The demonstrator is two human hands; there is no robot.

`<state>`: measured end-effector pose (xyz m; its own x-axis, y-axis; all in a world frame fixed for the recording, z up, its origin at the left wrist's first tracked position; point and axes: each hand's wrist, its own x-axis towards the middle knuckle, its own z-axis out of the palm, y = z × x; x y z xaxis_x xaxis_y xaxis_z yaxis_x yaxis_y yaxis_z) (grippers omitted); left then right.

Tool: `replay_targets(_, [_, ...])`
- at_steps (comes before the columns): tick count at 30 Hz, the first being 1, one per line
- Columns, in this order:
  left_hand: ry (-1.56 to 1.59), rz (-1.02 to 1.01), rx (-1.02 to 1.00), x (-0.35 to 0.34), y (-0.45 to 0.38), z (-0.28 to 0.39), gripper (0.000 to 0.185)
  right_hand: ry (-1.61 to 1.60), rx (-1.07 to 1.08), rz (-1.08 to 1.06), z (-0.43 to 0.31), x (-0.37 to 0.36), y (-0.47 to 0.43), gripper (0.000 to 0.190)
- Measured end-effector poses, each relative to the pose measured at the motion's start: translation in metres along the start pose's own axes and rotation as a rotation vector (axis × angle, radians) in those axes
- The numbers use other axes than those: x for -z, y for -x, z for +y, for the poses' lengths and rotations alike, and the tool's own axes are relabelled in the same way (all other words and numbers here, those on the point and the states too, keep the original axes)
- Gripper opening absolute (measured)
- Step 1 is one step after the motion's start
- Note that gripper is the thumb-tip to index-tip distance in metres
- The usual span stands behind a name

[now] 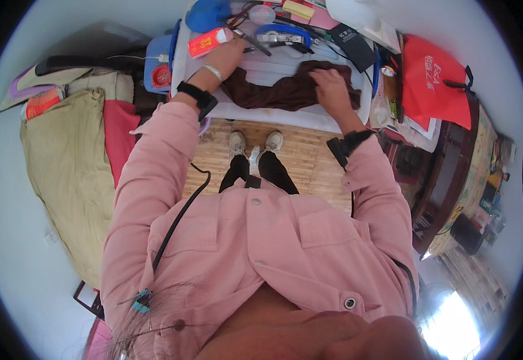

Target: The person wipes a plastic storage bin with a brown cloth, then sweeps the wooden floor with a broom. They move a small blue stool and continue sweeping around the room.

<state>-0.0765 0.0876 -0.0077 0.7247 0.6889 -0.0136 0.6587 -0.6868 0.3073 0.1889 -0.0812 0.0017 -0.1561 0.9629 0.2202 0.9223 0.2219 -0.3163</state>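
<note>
A dark brown cloth [284, 94] lies crumpled along the near edge of a white table [261, 112]. My right hand [331, 87] rests on the cloth's right part, fingers spread. Over the cloth's left end, my left hand [230, 56] reaches to a red and white carton [207, 42] and a dark, narrow strip-like object [252, 41]; whether it grips either cannot be told. Behind the cloth lies a blue-rimmed item [284, 33] with metal parts. A black flat box or pouch [353, 47] that bears writing is to the right of it.
At the back left sits a blue plastic bag [205, 14], near a clear round lid [261, 15]. A red bag [437, 81] stands right of the table. Khaki cloth [68, 180] hangs at the left. Cables run from both my wrist straps.
</note>
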Motion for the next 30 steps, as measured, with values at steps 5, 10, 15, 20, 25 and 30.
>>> replay_targets(5, [-0.057, 0.038, -0.005, 0.008, 0.002, -0.016, 0.015, -0.028, 0.143, -0.038, -0.033, -0.034, -0.058, 0.032])
replay_targets(10, [-0.025, 0.001, -0.018, 0.000, -0.013, -0.004, 0.015, 0.035, -0.048, -0.063, -0.017, -0.028, -0.033, 0.028])
replay_targets(15, [-0.028, -0.009, -0.002, 0.001, -0.014, 0.009, 0.018, 0.150, -0.376, -0.018, 0.012, 0.006, 0.016, 0.028])
replay_targets(20, [0.101, 0.121, -0.066, 0.019, 0.009, 0.023, 0.023, 0.118, -0.302, 0.162, 0.017, -0.002, -0.008, 0.031])
replay_targets(25, [0.146, 0.031, -0.194, 0.033, 0.055, 0.045, 0.036, 0.199, -0.310, -0.033, 0.040, -0.003, -0.034, 0.032])
replay_targets(30, [-0.023, 0.123, -0.190, 0.022, 0.071, 0.054, 0.041, 0.239, -0.412, -0.059, 0.031, 0.006, 0.005, 0.025])
